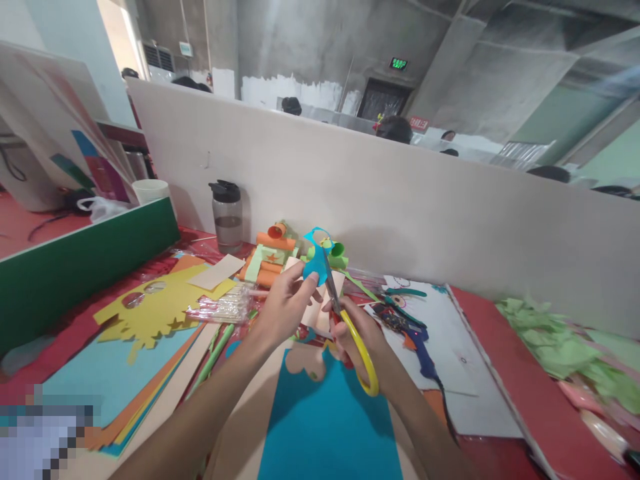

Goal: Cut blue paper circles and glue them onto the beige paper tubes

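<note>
Between the thumb and fingers of my left hand is a small piece of bright blue paper, with a thin curled loop at its top. My right hand is closed around the scissors, whose yellow handle loop hangs below the fingers. Their blades point up and lie against the right edge of the blue piece; whether they are fully closed I cannot tell. Below both hands lies a large blue sheet with a cut-out upper edge, on top of beige paper.
Orange paper rolls, a water bottle and a white partition stand behind. Yellow cut paper tops coloured sheets at left, beside a bundle of sticks. A blue glue gun and pliers lie right.
</note>
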The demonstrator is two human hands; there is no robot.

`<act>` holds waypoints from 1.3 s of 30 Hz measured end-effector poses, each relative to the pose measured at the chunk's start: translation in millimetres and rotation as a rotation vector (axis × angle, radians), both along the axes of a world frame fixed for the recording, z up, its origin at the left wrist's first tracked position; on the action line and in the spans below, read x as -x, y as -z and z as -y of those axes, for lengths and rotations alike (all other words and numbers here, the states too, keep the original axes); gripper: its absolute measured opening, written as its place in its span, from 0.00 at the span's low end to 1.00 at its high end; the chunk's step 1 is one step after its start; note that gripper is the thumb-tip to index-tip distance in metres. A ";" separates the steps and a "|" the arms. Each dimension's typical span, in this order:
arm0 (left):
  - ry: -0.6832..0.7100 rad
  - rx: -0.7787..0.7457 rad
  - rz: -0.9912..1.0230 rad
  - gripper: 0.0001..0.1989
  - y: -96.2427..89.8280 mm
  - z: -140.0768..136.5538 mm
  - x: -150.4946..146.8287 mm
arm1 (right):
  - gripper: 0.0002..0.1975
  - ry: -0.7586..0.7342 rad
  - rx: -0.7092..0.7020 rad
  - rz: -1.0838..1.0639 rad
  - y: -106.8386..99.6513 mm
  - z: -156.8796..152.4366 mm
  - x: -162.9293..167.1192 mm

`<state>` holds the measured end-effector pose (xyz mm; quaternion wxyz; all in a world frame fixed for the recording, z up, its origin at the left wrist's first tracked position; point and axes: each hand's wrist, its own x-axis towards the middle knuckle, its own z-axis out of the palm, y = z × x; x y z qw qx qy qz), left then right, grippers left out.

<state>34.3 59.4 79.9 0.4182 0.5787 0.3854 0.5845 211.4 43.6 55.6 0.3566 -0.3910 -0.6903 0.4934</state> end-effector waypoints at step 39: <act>0.034 0.041 0.210 0.16 7.3 5.4 -11.6 | 0.31 0.027 0.024 -0.053 -2.8 5.7 11.0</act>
